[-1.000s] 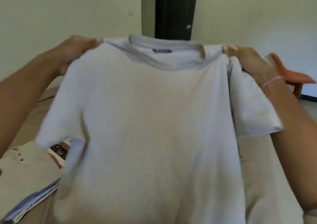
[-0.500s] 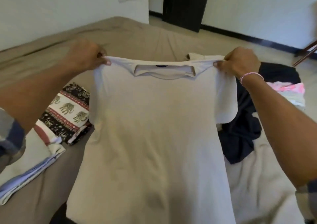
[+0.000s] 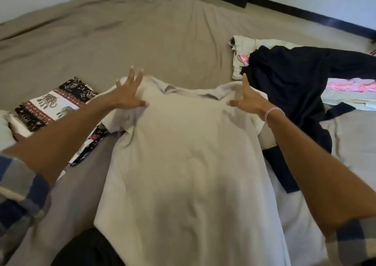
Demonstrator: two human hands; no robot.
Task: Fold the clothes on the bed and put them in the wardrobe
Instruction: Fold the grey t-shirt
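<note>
Two open hands are what you have over the shoulders of the white T-shirt. Your left hand is on the shoulder at your left side, all fingers straight and spread wide, the thumb touching the fabric beside the collar. Your right hand is at the other shoulder, its fingers also straight and apart, holding nothing. Whether the right palm presses the cloth or hovers just above it I cannot tell, because both hands are a little blurred. The T-shirt lies flat and stretched long in the middle of the bed, with the collar toward the far edge and the hem toward the near edge, where it goes out of view. The sleeve on your left side lies partly over a folded elephant-print cloth, which rests toward the left edge of the bed. Toward the right edge lies a crumpled navy garment, touching the sleeve on your right side. Beyond it you see a pink garment and a pale cloth, all together in one loose heap. On your right wrist is a pink-and-white bracelet, and checked sleeves cover both your arms near the elbows.
</note>
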